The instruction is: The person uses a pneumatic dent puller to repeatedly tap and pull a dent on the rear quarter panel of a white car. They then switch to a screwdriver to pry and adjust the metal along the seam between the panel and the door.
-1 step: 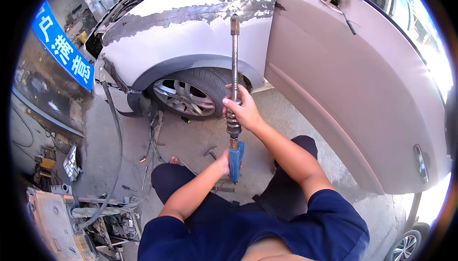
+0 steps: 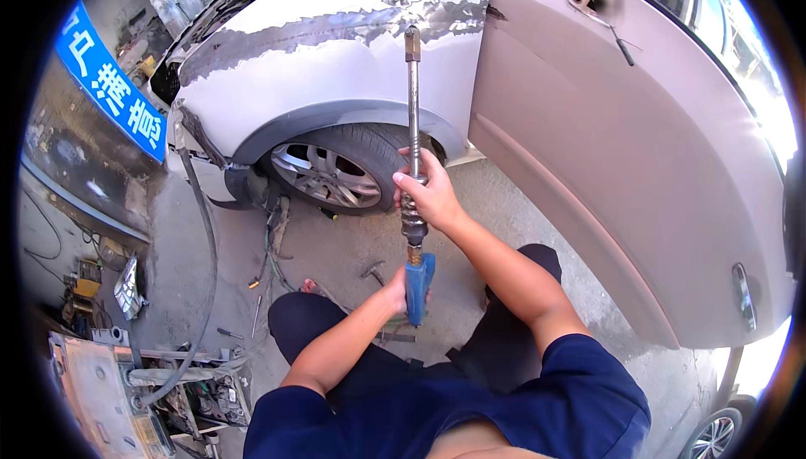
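Note:
A dent-puller slide hammer (image 2: 413,106) stands upright in the middle of the view, its square tip pointing at the car. My left hand (image 2: 397,289) is closed round its blue handle (image 2: 419,287) at the lower end. Higher up, my right hand (image 2: 430,197) wraps the ribbed metal sliding weight (image 2: 412,222) on the rod. The tip overlaps a scraped, bare-metal band (image 2: 336,26) on the white front fender (image 2: 336,73). Whether the tip touches the metal, I cannot tell.
An open, pinkish car door (image 2: 604,157) stands at right. Below the fender is the front wheel (image 2: 327,174). A hammer (image 2: 372,270) lies on the floor between my knees. At left are a thick cable (image 2: 207,232), a headlight (image 2: 128,289) and an opened machine (image 2: 109,392).

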The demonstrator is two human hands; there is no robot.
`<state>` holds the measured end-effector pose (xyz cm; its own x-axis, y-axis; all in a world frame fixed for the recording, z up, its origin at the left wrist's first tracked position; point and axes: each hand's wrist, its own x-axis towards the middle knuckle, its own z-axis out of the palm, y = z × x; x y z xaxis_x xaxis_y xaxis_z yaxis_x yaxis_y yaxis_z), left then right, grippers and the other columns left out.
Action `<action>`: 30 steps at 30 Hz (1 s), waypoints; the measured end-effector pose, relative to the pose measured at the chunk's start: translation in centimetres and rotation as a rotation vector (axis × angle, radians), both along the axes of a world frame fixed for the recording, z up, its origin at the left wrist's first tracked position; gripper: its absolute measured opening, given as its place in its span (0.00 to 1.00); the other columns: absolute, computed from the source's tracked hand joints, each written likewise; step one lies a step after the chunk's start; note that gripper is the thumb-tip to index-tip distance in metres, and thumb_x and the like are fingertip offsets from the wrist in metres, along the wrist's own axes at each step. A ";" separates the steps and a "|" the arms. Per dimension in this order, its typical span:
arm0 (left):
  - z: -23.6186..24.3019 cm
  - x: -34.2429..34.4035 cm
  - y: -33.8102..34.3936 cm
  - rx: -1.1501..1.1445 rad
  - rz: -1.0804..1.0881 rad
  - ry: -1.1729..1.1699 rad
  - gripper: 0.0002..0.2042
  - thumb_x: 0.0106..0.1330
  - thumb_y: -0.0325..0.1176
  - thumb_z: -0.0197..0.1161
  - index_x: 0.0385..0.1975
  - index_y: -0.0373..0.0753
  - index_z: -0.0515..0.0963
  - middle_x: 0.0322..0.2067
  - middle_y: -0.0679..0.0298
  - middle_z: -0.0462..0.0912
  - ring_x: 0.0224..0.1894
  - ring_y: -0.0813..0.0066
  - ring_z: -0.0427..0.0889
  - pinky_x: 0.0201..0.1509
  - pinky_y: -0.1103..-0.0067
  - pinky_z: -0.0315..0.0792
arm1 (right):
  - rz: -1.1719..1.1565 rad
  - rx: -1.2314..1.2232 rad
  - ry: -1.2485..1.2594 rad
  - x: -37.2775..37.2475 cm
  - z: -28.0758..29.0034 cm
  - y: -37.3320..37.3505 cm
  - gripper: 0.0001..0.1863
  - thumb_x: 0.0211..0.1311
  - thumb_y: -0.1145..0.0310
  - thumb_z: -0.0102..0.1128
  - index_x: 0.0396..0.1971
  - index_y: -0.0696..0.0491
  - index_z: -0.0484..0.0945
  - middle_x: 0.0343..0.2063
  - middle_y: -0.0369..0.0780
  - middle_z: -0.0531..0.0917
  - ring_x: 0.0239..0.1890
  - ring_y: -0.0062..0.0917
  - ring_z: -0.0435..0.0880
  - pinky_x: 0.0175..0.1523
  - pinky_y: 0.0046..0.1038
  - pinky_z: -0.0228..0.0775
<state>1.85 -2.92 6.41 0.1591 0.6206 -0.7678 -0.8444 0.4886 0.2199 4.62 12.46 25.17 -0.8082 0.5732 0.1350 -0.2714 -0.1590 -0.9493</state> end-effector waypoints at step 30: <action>10.7 3.1 4.9 0.119 -0.174 0.428 0.23 0.69 0.60 0.43 0.26 0.46 0.72 0.19 0.61 0.76 0.20 0.69 0.76 0.25 0.72 0.71 | -0.127 0.043 0.332 8.3 7.1 6.5 0.28 0.63 0.75 0.57 0.63 0.56 0.61 0.29 0.38 0.76 0.24 0.20 0.80 0.29 0.24 0.75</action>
